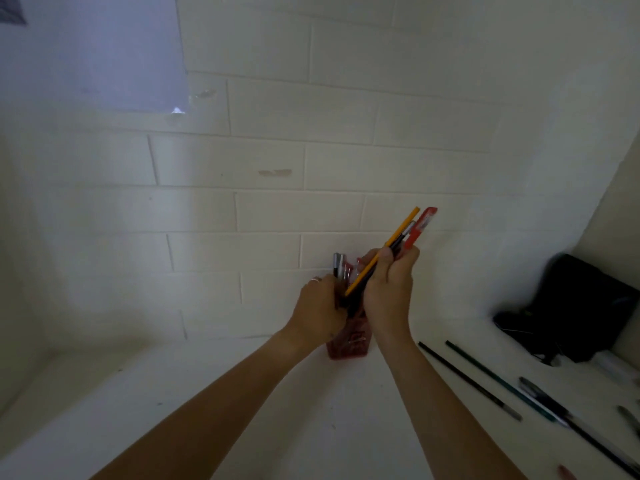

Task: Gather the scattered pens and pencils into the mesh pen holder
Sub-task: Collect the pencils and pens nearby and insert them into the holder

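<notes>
A red pen holder [348, 344] stands on the white table close to the brick wall. My left hand [320, 308] grips its upper part, hiding most of the rim. My right hand [389, 284] holds a tilted bundle of pens and pencils [403, 237], among them a yellow pencil and a red-capped pen, with their lower ends at the holder's mouth. A few pens [341, 266] stand upright in the holder behind my left hand. Two dark pencils [467, 379] and several pens [547, 400] lie scattered on the table at the right.
A black bag or pouch [581, 306] sits in the right corner by the wall. The white brick wall [277, 202] rises right behind the holder. A pale sheet [93, 53] is taped to the wall at upper left.
</notes>
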`<state>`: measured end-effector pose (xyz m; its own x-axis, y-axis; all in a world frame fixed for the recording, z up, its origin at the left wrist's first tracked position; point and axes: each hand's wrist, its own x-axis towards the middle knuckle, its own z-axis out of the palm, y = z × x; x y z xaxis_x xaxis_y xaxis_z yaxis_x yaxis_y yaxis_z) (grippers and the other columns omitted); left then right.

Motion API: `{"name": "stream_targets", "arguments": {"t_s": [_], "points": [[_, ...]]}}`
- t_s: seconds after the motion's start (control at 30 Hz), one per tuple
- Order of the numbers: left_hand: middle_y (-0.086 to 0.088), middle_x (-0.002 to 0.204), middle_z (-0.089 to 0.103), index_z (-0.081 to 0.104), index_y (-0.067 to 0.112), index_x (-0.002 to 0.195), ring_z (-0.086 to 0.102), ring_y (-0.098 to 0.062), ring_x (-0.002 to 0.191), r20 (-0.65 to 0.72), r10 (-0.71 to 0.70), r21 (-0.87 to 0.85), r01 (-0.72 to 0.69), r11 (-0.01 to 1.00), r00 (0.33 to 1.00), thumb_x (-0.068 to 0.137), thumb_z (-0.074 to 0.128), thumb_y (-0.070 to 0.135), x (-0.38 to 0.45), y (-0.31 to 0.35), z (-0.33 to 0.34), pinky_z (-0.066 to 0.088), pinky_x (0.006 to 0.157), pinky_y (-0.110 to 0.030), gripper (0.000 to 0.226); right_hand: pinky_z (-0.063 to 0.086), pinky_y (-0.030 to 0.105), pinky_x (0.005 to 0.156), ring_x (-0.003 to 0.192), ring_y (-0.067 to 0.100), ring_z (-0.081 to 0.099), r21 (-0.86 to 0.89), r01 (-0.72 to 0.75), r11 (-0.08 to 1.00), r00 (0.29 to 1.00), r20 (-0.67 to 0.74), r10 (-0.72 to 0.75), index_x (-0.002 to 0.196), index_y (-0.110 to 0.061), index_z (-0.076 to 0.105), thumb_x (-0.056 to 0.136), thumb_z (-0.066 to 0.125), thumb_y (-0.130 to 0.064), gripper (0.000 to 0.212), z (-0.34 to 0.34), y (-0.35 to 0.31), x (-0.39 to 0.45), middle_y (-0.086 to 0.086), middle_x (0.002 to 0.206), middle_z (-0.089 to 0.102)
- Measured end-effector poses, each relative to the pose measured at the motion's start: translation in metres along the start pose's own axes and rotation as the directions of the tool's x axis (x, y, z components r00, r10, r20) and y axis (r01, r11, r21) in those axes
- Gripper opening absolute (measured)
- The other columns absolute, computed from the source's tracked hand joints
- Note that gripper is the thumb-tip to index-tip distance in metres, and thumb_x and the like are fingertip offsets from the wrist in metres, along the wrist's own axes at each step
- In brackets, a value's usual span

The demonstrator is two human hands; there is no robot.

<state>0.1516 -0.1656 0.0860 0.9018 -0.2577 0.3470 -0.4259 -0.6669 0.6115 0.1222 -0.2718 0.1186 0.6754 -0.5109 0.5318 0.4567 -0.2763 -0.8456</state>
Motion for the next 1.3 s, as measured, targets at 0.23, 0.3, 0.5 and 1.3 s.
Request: {"name": "stream_targets", "arguments": {"t_s": [0.23,0.3,0.5,1.3], "points": [[-0.014,0.102,0.058,0.059,0.008,0.104,0.060,-0.036,0.091,0.032,-0.046,-0.014,0.046,0.999,0.998,0.063,0.046,0.025,-0.005,0.000,0.000,0.054,0.080,-0.049,0.046,0.042,0.010,0.048,0.057,0.005,0.058,-0.152,0.098,0.984,0.995,0.005,-0.099,0.107,-0.017,0.035,0.106,0.033,-0.020,0.003,0.001,0.006,0.000,0.001,0.079,0.062],[-0.013,0.105,0.058,0.059,0.010,0.107,0.060,-0.035,0.095,0.030,-0.067,-0.032,0.068,0.997,0.997,0.063,0.044,0.026,-0.004,0.001,0.000,0.053,0.084,-0.048,0.049,0.042,0.012,0.050,0.059,0.007,0.058,-0.181,0.094,0.979,0.996,0.011,-0.094,0.107,-0.016,0.036,0.106,0.033,-0.019,0.005,0.000,0.007,0.001,0.001,0.079,0.062],[-0.006,0.097,0.059,0.055,0.016,0.099,0.056,-0.028,0.089,-0.049,-0.027,0.006,0.027,1.000,0.998,0.077,0.048,0.034,-0.009,0.000,0.009,0.048,0.075,-0.040,0.029,0.036,0.037,0.087,0.100,0.024,0.048,-0.604,0.252,0.756,0.965,0.098,-0.244,0.110,-0.010,0.051,0.098,0.034,-0.028,0.028,0.013,0.033,-0.009,0.005,0.110,0.054],[-0.005,0.130,0.048,0.038,0.011,0.136,0.043,-0.029,0.125,-0.151,-0.164,-0.106,0.149,0.983,0.975,0.071,0.073,0.049,-0.013,0.014,0.030,0.037,0.097,-0.044,0.082,0.041,0.037,0.104,0.118,0.020,0.055,-0.153,-0.167,0.974,0.961,0.195,0.195,0.109,-0.035,0.059,0.093,0.047,-0.035,0.020,-0.008,0.013,0.001,-0.012,0.110,0.059]]}}
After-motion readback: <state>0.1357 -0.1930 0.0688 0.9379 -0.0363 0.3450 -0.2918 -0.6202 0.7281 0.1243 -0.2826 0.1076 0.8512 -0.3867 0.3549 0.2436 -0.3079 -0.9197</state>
